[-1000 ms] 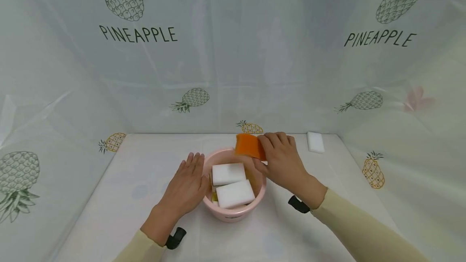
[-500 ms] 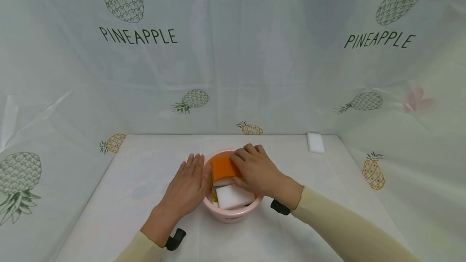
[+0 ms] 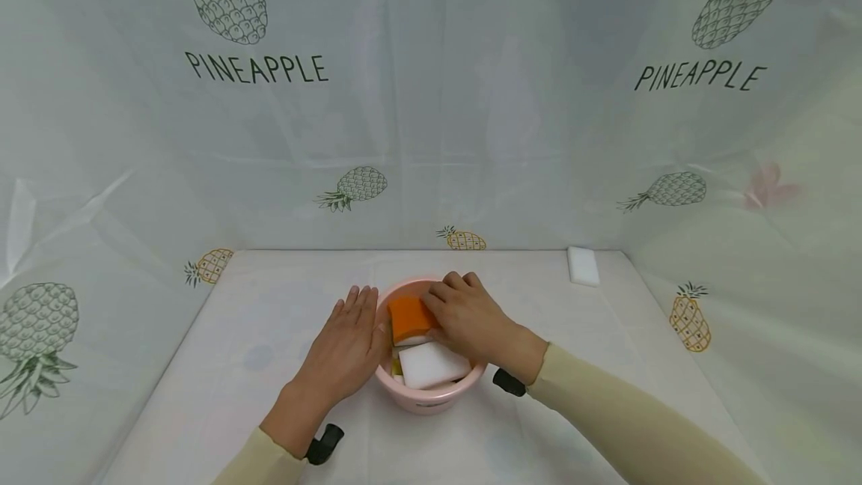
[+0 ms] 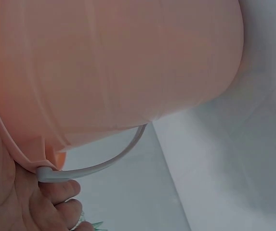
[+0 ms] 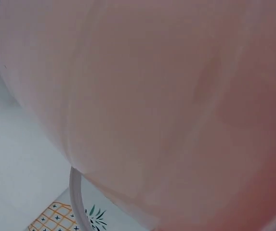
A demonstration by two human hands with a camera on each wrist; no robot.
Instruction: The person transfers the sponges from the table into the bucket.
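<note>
A pink bucket (image 3: pixel 431 397) stands on the table in front of me, with white sponges (image 3: pixel 427 365) inside it. On top of them lies an orange sponge (image 3: pixel 407 316). My right hand (image 3: pixel 468 316) reaches into the bucket and holds the sponge's right side, with the thumb hidden. My left hand (image 3: pixel 346 343) lies flat against the bucket's left wall with straight fingers. In the left wrist view the bucket wall (image 4: pixel 128 62) fills the frame, with its wire handle (image 4: pixel 109 161) hanging down and my fingers (image 4: pixel 56 192) under the rim. The right wrist view shows only the bucket wall (image 5: pixel 152 96).
One more white sponge (image 3: pixel 582 266) lies at the table's back right corner. A plastic sheet printed with pineapples (image 3: pixel 431 96) covers the table and rises as walls at the back and both sides.
My right hand carried the orange sponge from above the bucket's far rim down into the bucket, onto the white sponges. The left hand stayed on the bucket's side.
</note>
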